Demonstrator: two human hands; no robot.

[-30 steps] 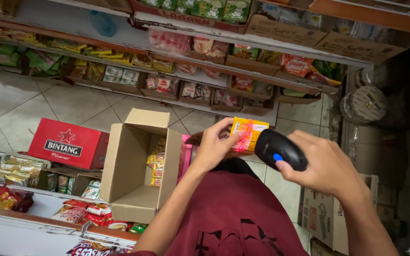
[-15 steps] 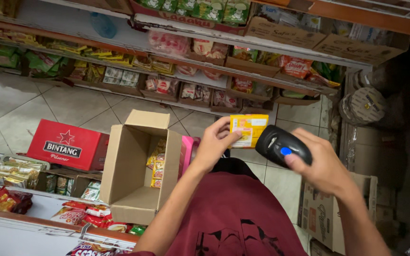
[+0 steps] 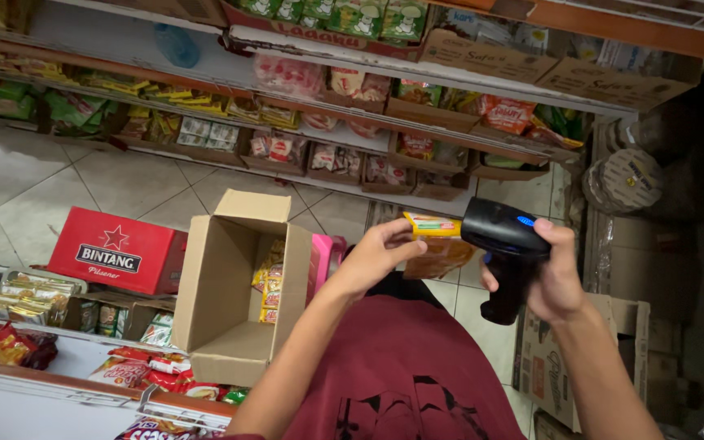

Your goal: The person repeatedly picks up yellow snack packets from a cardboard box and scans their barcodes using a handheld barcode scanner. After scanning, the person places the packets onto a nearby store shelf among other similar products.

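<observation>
Hands meet above a dark red shirt (image 3: 405, 375), seen from the wearer's head. The left hand (image 3: 372, 257) pinches a small orange and yellow packet (image 3: 437, 240) by its left end, thumb and fingers closed on it. The right hand (image 3: 552, 281) is wrapped tight around the grip of a black handheld scanner (image 3: 503, 244), whose head sits just right of the packet and almost touches its top edge. The packet is held in the air, just right of an open cardboard box (image 3: 226, 289). The box lies on its side, mouth toward the camera, with a stack of yellow packets (image 3: 269, 281) standing against its right inner wall. A pink container (image 3: 323, 257) shows just behind the box's right side. Left of the box rests a red carton (image 3: 116, 253) on a tiled floor (image 3: 124, 183). Beyond the box run long shop shelves (image 3: 352, 122) crowded with snack bags. Below the box lies a white counter (image 3: 34, 399) with more red and yellow packs.
</observation>
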